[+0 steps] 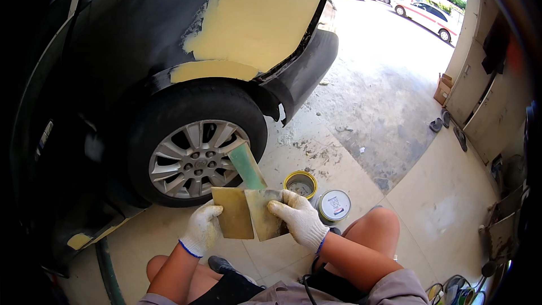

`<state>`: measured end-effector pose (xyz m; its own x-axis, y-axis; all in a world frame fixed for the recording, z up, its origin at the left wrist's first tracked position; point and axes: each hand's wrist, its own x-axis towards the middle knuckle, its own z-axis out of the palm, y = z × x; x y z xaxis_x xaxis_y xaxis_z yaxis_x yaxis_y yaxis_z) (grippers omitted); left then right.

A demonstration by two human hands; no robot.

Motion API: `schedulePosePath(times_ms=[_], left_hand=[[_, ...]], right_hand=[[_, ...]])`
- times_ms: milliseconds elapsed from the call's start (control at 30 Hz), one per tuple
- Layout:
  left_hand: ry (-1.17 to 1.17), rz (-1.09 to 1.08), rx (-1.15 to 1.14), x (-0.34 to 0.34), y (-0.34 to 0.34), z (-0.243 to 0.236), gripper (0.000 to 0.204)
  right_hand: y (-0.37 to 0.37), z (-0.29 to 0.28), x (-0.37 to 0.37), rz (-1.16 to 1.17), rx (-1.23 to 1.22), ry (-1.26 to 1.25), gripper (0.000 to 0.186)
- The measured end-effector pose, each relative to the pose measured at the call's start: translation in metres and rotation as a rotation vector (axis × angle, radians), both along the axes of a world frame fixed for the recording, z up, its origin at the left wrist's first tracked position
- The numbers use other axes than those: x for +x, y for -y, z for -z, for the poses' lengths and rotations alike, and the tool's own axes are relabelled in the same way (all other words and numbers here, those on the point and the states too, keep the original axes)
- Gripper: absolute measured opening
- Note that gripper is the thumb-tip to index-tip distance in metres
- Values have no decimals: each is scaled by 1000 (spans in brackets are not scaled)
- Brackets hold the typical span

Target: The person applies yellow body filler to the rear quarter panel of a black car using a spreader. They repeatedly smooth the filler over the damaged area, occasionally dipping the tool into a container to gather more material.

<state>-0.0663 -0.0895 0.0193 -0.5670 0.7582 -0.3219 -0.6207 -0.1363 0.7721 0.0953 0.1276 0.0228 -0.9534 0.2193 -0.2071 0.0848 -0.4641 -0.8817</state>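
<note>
I am watching two gloved hands working at the lower middle of the frame. The left hand (202,227) is pinching the tan plate (233,213) by its outer edge, and the right hand (301,218) is gripping the grey-tan plate (264,217) from its outer side. Both plates are standing side by side just below the frame's centre, their inner edges so close that I cannot tell whether they are touching. A green strip (248,168) is sticking up above them, overlapping the wheel (199,160) in my view; I cannot tell what is holding it.

The dark car (132,39) is filling the upper left, with a yellow patch (259,17) covering much of its rear panel. Just beyond the right hand, an open tin (300,184) with a yellow rim and a lidded tin (334,205) are standing close together on the floor (406,226). At the upper right, white cars (426,20) are standing outside.
</note>
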Motion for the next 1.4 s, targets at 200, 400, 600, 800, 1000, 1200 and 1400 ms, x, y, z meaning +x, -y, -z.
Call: schedulePosePath(times_ms=[200,400,600,800,1000,1200,1400], left_hand=[[-91,75,-44,2,-76,-20,40],[-1239,287,-197,-23,-184,-38,37],[-2317,-329,-685,-110,-277,-54,64],[-2086,-490,-665,-119,-314,-33,52],[-2132,-501,-600,-122,-319,-9,47],[-1877,-545,-340,-169,-316,-16,20],[-1131,-467,-119,-184,-325,-7,11]], right_hand=[[-16,-17,-1,22,-256,-186,37],[-69,-27,10,533,-223,-179,23],[-90,-58,28,616,-215,-204,24],[-85,-56,40,587,-196,-69,31],[-74,-61,42,594,-183,-47,39],[-76,-56,27,580,-169,8,43],[-77,-53,10,545,-166,68,44]])
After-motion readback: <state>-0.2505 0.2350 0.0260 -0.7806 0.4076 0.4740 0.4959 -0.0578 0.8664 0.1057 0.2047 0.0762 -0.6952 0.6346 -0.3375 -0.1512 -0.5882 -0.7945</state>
